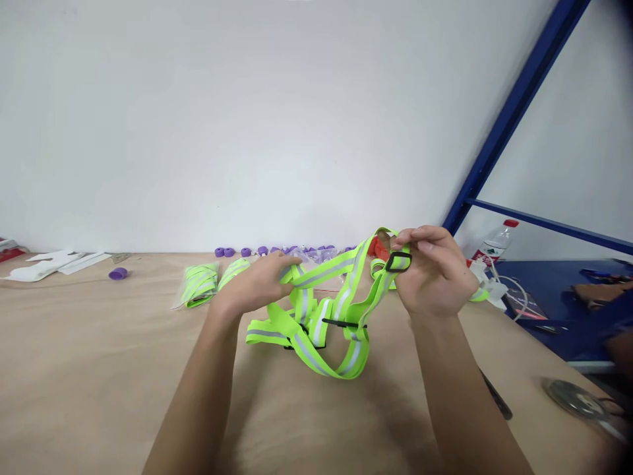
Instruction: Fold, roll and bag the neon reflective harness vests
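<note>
A neon-yellow reflective harness [353, 280] with grey stripes hangs in loops between my hands above the table. My left hand [260, 280] is closed on one strap at the harness's left side. My right hand [435, 267] pinches another strap at the upper right, close to a black slider buckle [398, 262]. More black buckles sit lower on the straps, and the lowest loop droops near the tabletop. Behind my left hand lies a folded harness in a clear bag [198, 285], with another folded yellow bundle [234, 269] beside it.
Several purple caps [246, 252] line the wall, and one purple cap [118, 273] lies apart at left. White sheets [54, 264] are at far left. A red-capped bottle [497, 241] stands near a blue metal frame [514, 112]. A round glass-like object [576, 399] rests at right.
</note>
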